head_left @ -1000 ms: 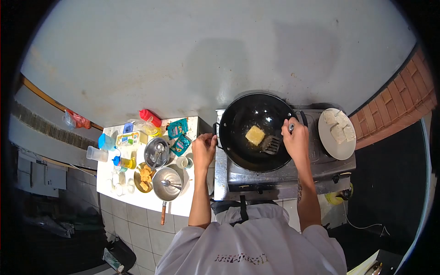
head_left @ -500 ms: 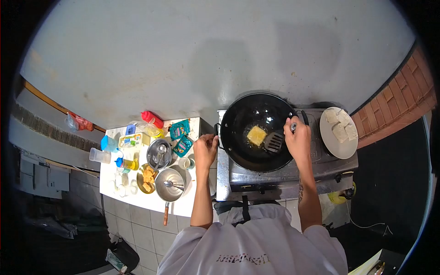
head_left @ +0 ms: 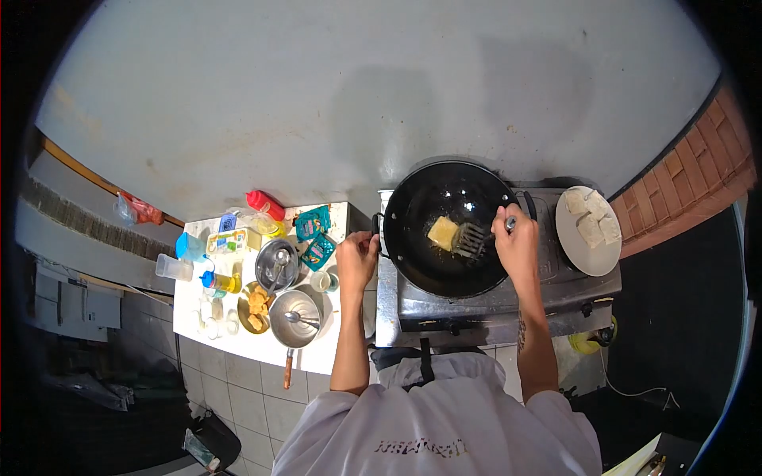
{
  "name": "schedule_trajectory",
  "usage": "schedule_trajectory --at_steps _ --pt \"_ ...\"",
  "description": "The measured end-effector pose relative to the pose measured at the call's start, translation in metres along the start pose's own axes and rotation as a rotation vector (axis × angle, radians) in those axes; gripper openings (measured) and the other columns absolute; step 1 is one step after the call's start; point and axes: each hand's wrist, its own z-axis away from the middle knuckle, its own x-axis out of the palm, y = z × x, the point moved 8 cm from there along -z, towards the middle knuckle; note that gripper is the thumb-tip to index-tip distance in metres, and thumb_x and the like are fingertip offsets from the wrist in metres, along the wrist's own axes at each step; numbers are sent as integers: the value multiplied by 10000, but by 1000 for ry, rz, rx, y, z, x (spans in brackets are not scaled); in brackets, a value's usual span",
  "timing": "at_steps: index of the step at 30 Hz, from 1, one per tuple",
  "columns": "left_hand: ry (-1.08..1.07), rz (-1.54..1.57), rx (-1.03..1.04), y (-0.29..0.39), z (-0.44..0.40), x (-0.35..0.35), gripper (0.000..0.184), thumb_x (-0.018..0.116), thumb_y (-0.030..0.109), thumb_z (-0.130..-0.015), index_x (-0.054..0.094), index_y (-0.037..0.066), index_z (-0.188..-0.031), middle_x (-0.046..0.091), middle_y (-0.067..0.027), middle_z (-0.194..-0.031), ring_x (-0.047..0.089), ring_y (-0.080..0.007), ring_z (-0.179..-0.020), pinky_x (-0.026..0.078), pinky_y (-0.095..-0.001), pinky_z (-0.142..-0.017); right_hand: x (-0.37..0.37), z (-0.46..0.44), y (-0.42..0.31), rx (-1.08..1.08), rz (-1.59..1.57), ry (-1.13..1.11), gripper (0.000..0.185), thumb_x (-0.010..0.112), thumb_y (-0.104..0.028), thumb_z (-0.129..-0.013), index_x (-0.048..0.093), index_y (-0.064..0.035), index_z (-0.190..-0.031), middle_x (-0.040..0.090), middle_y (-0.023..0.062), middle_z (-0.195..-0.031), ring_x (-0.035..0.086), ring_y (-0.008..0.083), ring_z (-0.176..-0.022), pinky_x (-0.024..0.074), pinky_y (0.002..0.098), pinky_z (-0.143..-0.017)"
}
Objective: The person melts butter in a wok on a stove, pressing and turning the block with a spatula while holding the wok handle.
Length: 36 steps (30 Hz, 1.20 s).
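A black wok (head_left: 429,278) sits on the stove, with oil shining in its bottom. In the oil lies one square yellow piece of frying food (head_left: 441,233), which looks like tofu. My right hand (head_left: 517,242) is closed round the handle of a slotted metal spatula (head_left: 471,241). The spatula's head is tilted against the right side of the yellow piece. At the wok's left side, my left hand (head_left: 356,258) pinches its loop handle (head_left: 376,230).
Right of the wok, a plate (head_left: 591,264) carries several pale white blocks. The left table (head_left: 190,305) holds a saucepan (head_left: 294,337), a steel bowl (head_left: 277,266), a bowl of fried pieces (head_left: 258,308), bottles and green packets (head_left: 317,252). A wall (head_left: 317,119) rises behind.
The spatula's head has moved slightly left and turned onto its edge, now meeting the yellow piece. That piece has shifted a little left. My left hand stays at the wok handle.
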Motion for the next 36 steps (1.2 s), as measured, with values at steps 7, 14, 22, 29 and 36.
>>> schedule_trajectory --at_steps 7,14,22,29,36 --pt "34 38 32 -2 0 1 229 725 165 -834 704 -54 -898 666 -173 -700 642 -248 -588 496 -334 -583 0 -1 0 -19 43 6 244 591 -115 -909 519 19 -719 515 224 -564 544 428 -542 382 457 -497" --pt "10 12 13 1 -1 0 232 726 163 -833 704 -58 -901 675 -173 -706 642 -240 -585 496 -332 -579 -7 -5 -6 5 41 6 247 592 -126 -910 516 16 -723 524 224 -581 539 446 -562 380 474 -510" --pt "3 5 22 3 -2 -1 223 724 154 -828 704 -56 -901 665 -174 -698 643 -257 -595 498 -344 -592 -8 -5 0 28 -4 30 258 589 -134 -913 505 19 -723 519 222 -584 539 437 -559 373 470 -500" --pt "31 5 35 -1 -1 -1 224 733 156 -819 702 -52 -896 665 -173 -726 641 -271 -611 497 -350 -603 -6 -2 1 7 -22 32 250 593 -107 -905 498 17 -710 507 221 -566 537 435 -541 371 460 -485" --pt "-8 0 -5 -2 -4 1 232 737 159 -817 698 -54 -901 654 -163 -720 625 -264 -606 487 -352 -596 -4 -4 -14 -60 77 26 252 595 -95 -900 494 17 -699 499 219 -556 521 430 -517 369 449 -475"
